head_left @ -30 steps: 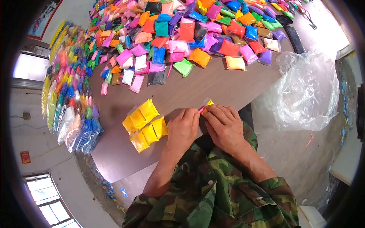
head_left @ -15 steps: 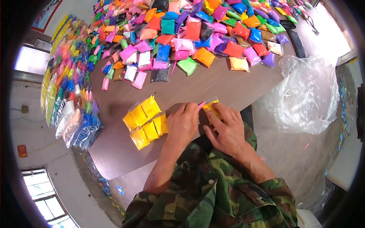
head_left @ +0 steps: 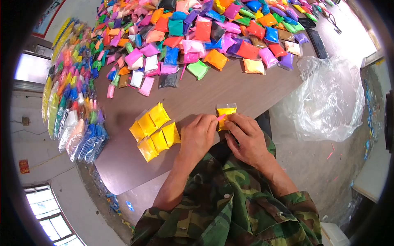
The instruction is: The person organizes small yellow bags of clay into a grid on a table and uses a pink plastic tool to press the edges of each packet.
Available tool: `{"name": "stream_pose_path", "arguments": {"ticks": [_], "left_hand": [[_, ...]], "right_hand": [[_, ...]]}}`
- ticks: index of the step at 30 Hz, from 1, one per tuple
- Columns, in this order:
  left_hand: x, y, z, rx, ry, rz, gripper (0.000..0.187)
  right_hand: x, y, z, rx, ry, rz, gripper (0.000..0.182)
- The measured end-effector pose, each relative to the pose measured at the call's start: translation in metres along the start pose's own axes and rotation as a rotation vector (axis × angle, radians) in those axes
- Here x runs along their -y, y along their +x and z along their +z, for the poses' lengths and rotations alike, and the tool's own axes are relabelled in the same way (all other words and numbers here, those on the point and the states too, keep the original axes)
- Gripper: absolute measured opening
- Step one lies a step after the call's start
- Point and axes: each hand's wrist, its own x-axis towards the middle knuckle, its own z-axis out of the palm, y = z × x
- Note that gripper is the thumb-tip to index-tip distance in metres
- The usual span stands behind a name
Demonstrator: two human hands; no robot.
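A small clear packet with yellow filling [head_left: 226,110] lies at the table's near edge, its clear top end pointing away from me. My right hand [head_left: 248,137] grips its lower right side with thumb and bent fingers. In the pinched fingertips of my left hand [head_left: 198,134] is a thin pink stick [head_left: 221,117], its tip lying across the yellow packet. Part of the stick is hidden by the fingers. To the left of my left hand, several yellow packets [head_left: 157,115] lie side by side in two rows.
A big heap of coloured packets [head_left: 203,30] covers the far side of the table [head_left: 197,92]. Long bundles of filled bags [head_left: 74,102] are piled at the left edge. A large crumpled clear bag [head_left: 328,98] is at the right, and a black tray [head_left: 317,43] lies behind it.
The yellow packet by my right hand shows more fully and sits straighter. My right hand has shifted down along it, and the pink stick's tip now lies over the packet.
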Motion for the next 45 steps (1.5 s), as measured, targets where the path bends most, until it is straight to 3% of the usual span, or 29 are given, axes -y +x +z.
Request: {"name": "stream_pose_path", "arguments": {"ticks": [7, 10, 17, 23, 26, 29, 32, 38, 42, 45], "left_hand": [[0.011, 0.013, 0.001, -0.083, 0.067, 0.029, 0.008], [-0.005, 0.002, -0.003, 0.006, -0.071, -0.044, 0.008], [0.005, 0.011, 0.003, -0.016, 0.107, 0.002, 0.009], [0.0, 0.018, -0.007, -0.04, -0.015, -0.042, 0.009], [0.001, 0.011, 0.002, 0.014, -0.008, 0.041, 0.009], [0.011, 0.017, 0.001, 0.012, 0.141, 0.015, 0.008], [0.024, 0.023, 0.001, -0.073, 0.092, 0.028, 0.007], [-0.002, 0.001, -0.013, -0.098, -0.101, -0.142, 0.009], [-0.006, -0.016, 0.006, -0.157, -0.11, -0.031, 0.01], [0.009, -0.018, 0.015, -0.166, -0.026, -0.061, 0.008]], "right_hand": [[-0.001, 0.002, 0.001, -0.02, -0.052, -0.043, 0.042], [0.0, -0.002, 0.001, -0.015, -0.049, -0.015, 0.042], [0.004, 0.002, -0.001, -0.007, -0.086, -0.017, 0.041], [0.003, 0.002, 0.001, 0.007, -0.119, 0.0, 0.041], [0.005, 0.006, 0.0, 0.007, -0.116, 0.001, 0.04], [0.009, 0.009, -0.004, 0.04, -0.108, 0.016, 0.041], [0.008, 0.011, -0.009, 0.064, -0.112, 0.006, 0.042], [0.013, 0.013, -0.007, 0.049, -0.203, 0.056, 0.043], [0.021, 0.016, -0.006, 0.046, -0.256, 0.112, 0.04], [0.021, 0.015, -0.001, 0.039, -0.271, 0.114, 0.037]]}}
